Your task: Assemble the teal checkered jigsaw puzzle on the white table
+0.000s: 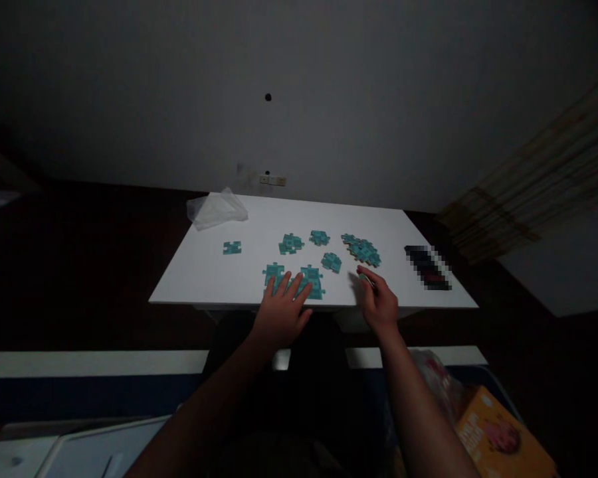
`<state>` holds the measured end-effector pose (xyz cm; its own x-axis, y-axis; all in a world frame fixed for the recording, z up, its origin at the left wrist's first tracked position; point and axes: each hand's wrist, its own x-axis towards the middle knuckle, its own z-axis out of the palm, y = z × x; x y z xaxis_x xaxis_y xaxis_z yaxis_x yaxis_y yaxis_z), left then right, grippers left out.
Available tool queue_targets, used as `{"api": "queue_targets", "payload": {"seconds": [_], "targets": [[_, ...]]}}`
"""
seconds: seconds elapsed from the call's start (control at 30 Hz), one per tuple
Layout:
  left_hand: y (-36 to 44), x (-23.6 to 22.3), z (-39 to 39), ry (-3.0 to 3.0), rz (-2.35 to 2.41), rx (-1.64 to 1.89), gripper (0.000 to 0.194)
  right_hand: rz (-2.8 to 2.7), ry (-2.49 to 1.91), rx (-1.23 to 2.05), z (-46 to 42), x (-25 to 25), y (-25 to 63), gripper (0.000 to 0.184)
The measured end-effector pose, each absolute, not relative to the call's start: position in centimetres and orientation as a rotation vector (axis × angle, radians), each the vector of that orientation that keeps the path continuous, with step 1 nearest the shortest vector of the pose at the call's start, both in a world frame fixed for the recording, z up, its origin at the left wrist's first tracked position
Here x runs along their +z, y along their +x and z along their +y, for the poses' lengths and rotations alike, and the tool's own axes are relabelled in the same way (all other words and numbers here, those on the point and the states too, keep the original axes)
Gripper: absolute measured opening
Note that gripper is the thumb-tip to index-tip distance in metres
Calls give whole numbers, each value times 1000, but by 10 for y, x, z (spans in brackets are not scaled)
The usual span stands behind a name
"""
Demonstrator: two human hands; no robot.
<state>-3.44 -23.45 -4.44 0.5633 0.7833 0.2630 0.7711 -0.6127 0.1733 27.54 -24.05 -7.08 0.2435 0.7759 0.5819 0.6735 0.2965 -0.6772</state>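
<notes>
Right grip (380, 303) is being clamped on a puzzle piece (363, 276). Near-side pieces (313, 280) are being covered by the left grip (280, 312), fingers apart; gentle, even pressure is being advised.

Puzzle pieces (363, 251) teal; table (289, 214) white; wall (339, 119) grey; box (501, 438) orange; curtain (533, 176) striped
</notes>
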Motion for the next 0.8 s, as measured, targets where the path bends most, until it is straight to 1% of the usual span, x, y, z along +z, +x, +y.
{"api": "queue_targets", "payload": {"seconds": [0.13,0.3,0.4,0.47,0.63,0.73,0.8], "targets": [[-21,-48,-233,2781,1355,478,62,-1649,-1423,122,-235,-66,289,33],[-15,-40,-231,2797,1302,407,65,-1858,-1568,44,-233,-64,297,32],[-32,-31,-222,2798,1207,417,68,-1897,-1618,71,-234,-61,306,32],[-54,-27,-210,2754,1253,471,69,-1904,-1612,156,-234,-58,312,32],[-110,-32,-171,2606,1427,591,65,-1900,-1585,329,-229,-52,329,39],[-118,-38,-160,2606,1395,601,65,-1915,-1561,404,-224,-51,336,48],[-113,-39,-162,2619,1388,578,64,-1921,-1541,417,-222,-51,338,49]]}}
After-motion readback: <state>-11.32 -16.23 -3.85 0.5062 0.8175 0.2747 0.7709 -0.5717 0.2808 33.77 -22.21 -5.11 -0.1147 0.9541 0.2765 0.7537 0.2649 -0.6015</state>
